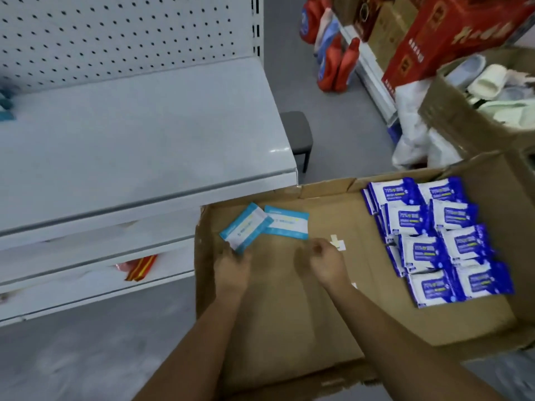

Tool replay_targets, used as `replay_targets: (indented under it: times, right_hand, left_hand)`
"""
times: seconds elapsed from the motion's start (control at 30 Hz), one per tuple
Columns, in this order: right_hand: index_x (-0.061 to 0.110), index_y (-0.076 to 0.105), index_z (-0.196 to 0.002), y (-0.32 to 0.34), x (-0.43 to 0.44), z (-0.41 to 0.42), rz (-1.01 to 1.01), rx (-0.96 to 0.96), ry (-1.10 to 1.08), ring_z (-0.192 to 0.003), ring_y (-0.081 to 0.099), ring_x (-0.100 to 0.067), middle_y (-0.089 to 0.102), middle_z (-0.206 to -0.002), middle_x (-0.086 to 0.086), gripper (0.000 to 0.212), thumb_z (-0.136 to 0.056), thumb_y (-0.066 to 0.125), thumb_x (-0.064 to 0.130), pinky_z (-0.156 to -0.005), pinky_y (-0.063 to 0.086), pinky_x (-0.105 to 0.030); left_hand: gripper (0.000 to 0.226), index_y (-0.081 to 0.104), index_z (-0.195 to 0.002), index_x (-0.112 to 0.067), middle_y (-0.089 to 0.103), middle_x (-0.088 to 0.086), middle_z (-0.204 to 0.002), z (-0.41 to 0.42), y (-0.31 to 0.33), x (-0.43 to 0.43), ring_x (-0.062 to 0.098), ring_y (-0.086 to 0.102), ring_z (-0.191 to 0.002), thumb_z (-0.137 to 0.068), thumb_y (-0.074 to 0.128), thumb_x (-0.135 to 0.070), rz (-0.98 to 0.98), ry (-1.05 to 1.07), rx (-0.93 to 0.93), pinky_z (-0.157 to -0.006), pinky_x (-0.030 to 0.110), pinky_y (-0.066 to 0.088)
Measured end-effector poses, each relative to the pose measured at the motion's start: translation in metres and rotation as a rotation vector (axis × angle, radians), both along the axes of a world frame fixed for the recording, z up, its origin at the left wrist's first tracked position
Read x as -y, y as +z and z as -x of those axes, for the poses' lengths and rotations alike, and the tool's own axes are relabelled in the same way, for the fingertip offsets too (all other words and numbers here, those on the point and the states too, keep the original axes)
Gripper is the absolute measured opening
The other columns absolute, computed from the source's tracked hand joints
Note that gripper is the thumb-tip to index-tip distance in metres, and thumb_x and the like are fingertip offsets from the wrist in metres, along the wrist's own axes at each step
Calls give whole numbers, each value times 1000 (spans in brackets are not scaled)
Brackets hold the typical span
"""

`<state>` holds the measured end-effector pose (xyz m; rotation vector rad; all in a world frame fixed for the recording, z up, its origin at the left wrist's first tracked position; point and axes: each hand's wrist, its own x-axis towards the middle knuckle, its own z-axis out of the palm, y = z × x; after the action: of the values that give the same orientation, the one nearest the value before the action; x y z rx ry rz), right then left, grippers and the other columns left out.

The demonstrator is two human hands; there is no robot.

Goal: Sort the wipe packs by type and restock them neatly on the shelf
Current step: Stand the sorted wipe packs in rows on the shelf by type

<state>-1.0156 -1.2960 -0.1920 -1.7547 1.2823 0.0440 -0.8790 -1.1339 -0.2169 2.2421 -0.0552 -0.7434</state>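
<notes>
A large open cardboard box (289,314) lies on the floor in front of me. Two light-blue wipe packs rest at its far left: my left hand (233,267) pinches the lower corner of the tilted pack (246,225), and the second pack (286,225) lies flat beside it. My right hand (325,261) hovers just below that second pack, fingers loosely curled and holding nothing. Several dark-blue wipe packs (440,241) sit in rows along the box's right side. The white shelf (130,140) stands to the left, with a few light-blue packs (5,105) at its far left edge.
Lower shelf tiers hold a red-and-gold packet (140,267). A dark stool (298,137) stands behind the shelf end. Another cardboard box of slippers (486,91), white bags, red cartons and detergent bottles (335,62) fill the right aisle. Paper scraps (337,243) lie in the box.
</notes>
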Motion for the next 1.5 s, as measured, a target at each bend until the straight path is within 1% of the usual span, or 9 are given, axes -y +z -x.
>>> replay_targets:
  times: [0.1,0.27,0.4,0.6,0.77,0.93,1.1,1.2,1.5]
  right_hand:
    - [11,65,-104,-20,22,-25,26,-124,-50,-104,62,-31,68,-106,-10,43,-97,47,49,-76,41,-32]
    - [14,61,-108,-65,49,-61,103,-230,-39,-95,65,-30,66,-104,-7,80,-66,56,83,-79,55,-42]
    - [19,67,-101,-93,55,-69,120,-263,26,-87,66,-26,69,-100,-5,69,-63,60,75,-77,58,-41]
    - [13,70,-93,-58,41,-72,-24,-109,-84,-76,64,-18,71,-92,-3,22,-82,78,31,-68,52,-27]
    - [3,58,-108,4,0,-55,-235,193,-333,-74,67,-22,70,-98,-11,35,-80,79,0,-51,54,-19]
    - [7,69,-94,76,-60,-39,-326,280,-280,-70,71,-12,75,-93,-9,10,-86,74,5,-54,57,-21]
    - [3,70,-86,122,-150,-48,-436,327,-216,-62,72,-14,76,-77,-8,1,-88,70,3,-50,59,-27]
    - [2,71,-87,134,-211,-72,-412,322,-171,-57,70,-12,75,-70,-4,4,-86,70,-2,-47,56,-25]
    - [1,64,-107,179,-342,-201,-421,487,-137,-73,74,-25,73,-102,-21,21,-87,70,-1,-53,59,-32]
  left_hand:
    - [66,52,-131,-11,60,14,-124,-16,-14,21,34,61,-112,-91,51,-63,-36,217,29,-93,47,53]
    - [79,48,-133,-14,57,14,-129,-29,-27,42,36,57,-119,-73,79,-56,-147,303,82,-99,53,48]
    - [56,62,-118,-6,68,14,-117,-35,-41,36,31,68,-105,-75,86,-31,-65,273,40,-79,28,50]
    - [38,61,-117,-13,68,-3,-112,-20,2,11,8,68,-93,-86,78,-23,144,206,-28,-82,26,56]
    - [22,66,-109,-11,75,-1,-103,-8,67,-52,5,73,-88,-89,73,-13,403,257,-136,-69,18,58]
    - [20,65,-107,-19,76,-1,-100,-10,101,-145,17,75,-90,-89,71,-25,411,339,-200,-72,32,63]
    - [13,68,-99,-18,77,-4,-84,-40,125,-241,9,74,-77,-88,74,-15,403,325,-134,-60,18,57]
    - [18,70,-102,-11,78,5,-87,-78,130,-306,17,73,-74,-85,76,-7,394,296,-151,-71,43,62]
    - [11,73,-98,-12,78,6,-86,-203,190,-448,23,75,-77,-88,73,-8,458,214,-4,-67,46,63]
